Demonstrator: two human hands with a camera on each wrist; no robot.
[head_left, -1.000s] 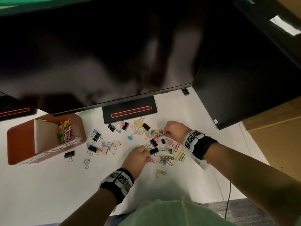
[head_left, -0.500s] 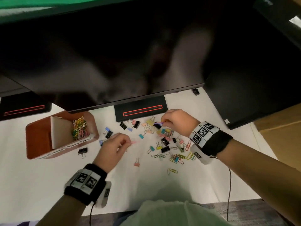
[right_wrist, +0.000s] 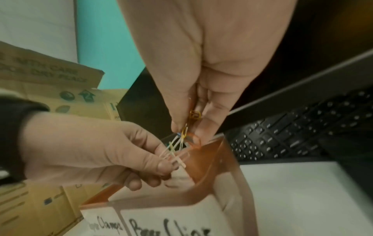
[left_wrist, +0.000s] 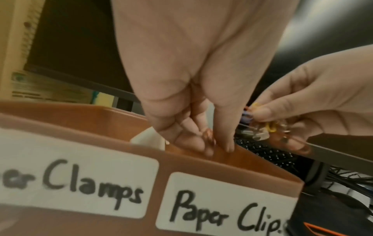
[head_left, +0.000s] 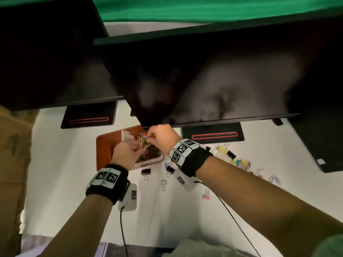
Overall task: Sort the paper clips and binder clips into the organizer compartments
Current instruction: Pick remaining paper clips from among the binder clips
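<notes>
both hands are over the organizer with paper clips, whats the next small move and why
Probably let go: both the left hand and the right hand pinch colored paper clips directly above the organizer compartment labelled "Paper Clip", where a pile of clips already lies. Opening each grip should drop them in. Binder clips still wait on the table.

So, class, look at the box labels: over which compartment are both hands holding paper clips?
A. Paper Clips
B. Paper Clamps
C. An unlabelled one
A: the left hand and right hand pinch paper clips above the compartment labelled for paper clips.
</notes>
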